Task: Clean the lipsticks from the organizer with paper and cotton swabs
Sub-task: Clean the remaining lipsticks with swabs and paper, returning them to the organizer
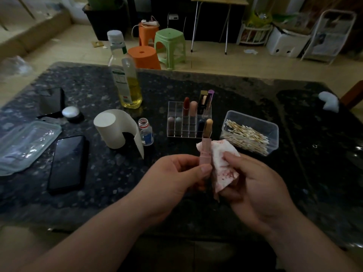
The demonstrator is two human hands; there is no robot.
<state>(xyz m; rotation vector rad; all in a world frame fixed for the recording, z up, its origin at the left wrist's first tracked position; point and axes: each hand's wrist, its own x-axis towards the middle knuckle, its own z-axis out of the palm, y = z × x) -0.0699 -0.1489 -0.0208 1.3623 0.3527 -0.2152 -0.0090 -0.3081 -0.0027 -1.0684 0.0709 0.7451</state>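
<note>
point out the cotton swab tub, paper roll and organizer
clear plastic cotton swab tub [272, 132], head view, right wall
white paper roll [107, 132], head view, its side
clear acrylic lipstick organizer [173, 108], head view, empty back-left cell

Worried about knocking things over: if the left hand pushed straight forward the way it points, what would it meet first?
Probably the clear organizer, at its front-right tan lipstick, directly beyond the left hand; depth is hard to judge.

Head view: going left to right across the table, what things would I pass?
Clear plastic lid → phone → paper roll → lipstick organizer → box of cotton swabs → white wad.
</note>
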